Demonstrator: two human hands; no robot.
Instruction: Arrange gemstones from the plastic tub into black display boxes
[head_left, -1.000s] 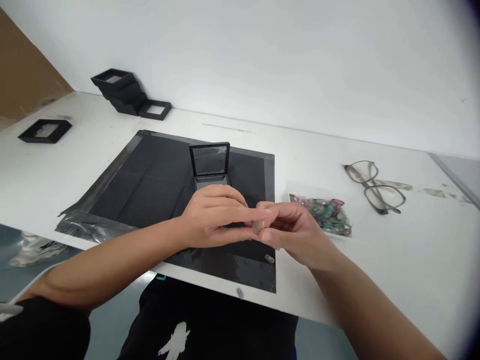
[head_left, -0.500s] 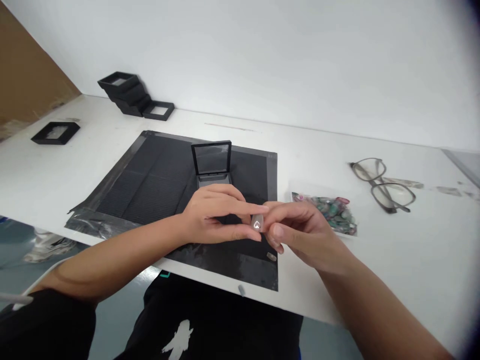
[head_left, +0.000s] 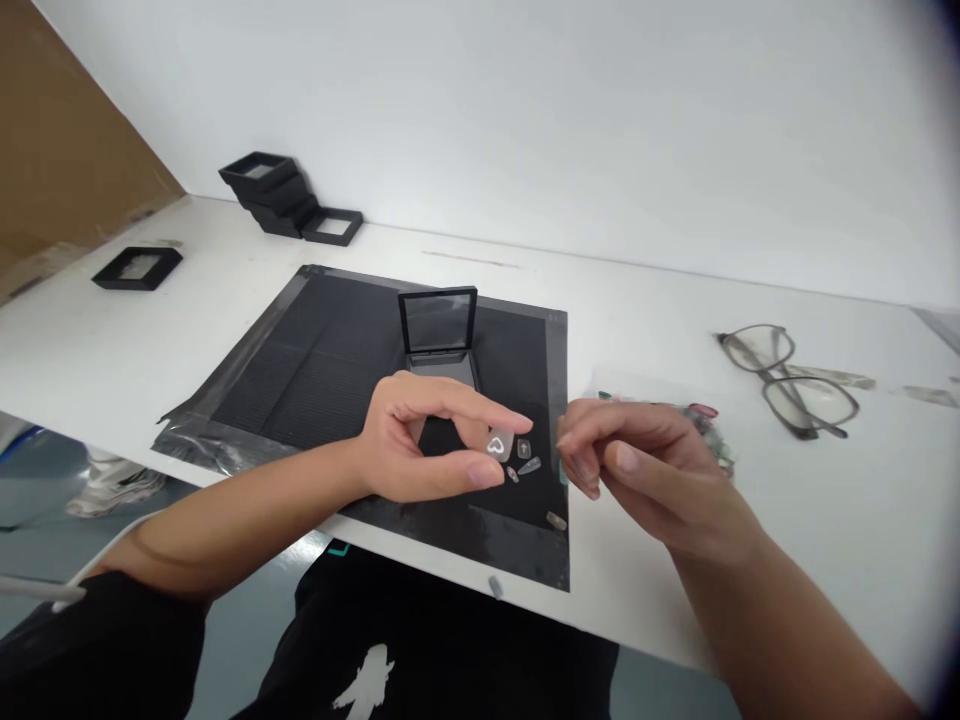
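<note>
The person sits at a white tabletop [head_left: 630, 590], both forearms reaching in over its near edge. The left hand [head_left: 396, 455] is held above a black mat [head_left: 322, 350], its thumb and forefinger forming a long sideways curve. Between those fingertips is a clear, rounded piece with a white heart [head_left: 495, 446], so I'd call that grip a light pinch on it, though from here I can't tell exactly which fingers press it.

The right hand [head_left: 667, 470] hangs well apart from the piece, past the mat's right edge, fingers loosely curled and thumb lying near them. I can't tell whether its grip is closed on anything; a greenish bit [head_left: 563, 474] shows just beside the fingertips.

Near the left fingertips are a small square piece [head_left: 523, 449], a pointed sliver [head_left: 529, 467] and a tiny oval piece [head_left: 512, 474]. A pale chip [head_left: 556, 520] lies by the mat's right edge, and a grey chip [head_left: 496, 586] at the tabletop's near edge.

Behind the left hand stands a small black case [head_left: 441, 352], its see-through lid raised. The right hand partly covers a bag of coloured bits [head_left: 703, 410]; farther right lie folded-out glasses [head_left: 784, 375]. Leaning black boxes [head_left: 281, 205] are stacked near the wall.
</note>
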